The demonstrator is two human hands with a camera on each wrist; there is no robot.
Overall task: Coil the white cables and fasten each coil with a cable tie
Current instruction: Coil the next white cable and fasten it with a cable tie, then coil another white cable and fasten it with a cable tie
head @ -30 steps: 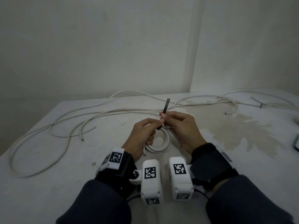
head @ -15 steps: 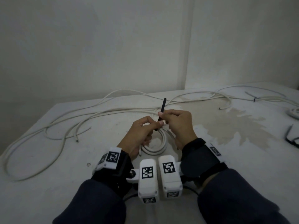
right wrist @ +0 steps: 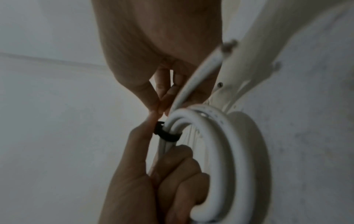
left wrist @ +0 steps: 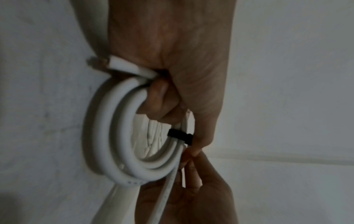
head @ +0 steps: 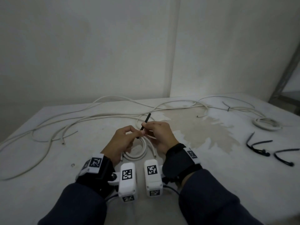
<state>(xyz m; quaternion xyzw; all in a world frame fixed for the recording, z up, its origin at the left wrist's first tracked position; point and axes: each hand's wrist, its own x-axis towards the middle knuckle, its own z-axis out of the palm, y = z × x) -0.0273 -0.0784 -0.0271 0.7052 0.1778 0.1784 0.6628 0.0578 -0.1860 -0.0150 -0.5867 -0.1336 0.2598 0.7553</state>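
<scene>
A small white cable coil [head: 138, 154] is held just above the table [head: 48, 159] in front of me. My left hand [head: 129, 135] grips one side of it, fingers [left wrist: 162, 103] curled round the strands. A black cable tie [left wrist: 180, 134] is looped round the coil [right wrist: 239, 151] beside those fingers. My right hand [head: 146, 127] pinches the tie's tail [head: 146, 119], which sticks up and away from me. In the right wrist view the right fingertips [right wrist: 159, 106] meet just above the tie's loop [right wrist: 166, 134]. One loose coil end [right wrist: 226, 47] juts out near the right palm.
Long loose white cables [head: 65, 120] sprawl over the table's back and left. A coiled white cable [head: 266, 124] lies at the far right. Spare black cable ties [head: 259, 146] lie on the right. A wall stands close behind the table.
Both hands keep their hold on the coil and the tie. The view has swung to the right, bringing the spare ties and the coil at the far right into sight.
</scene>
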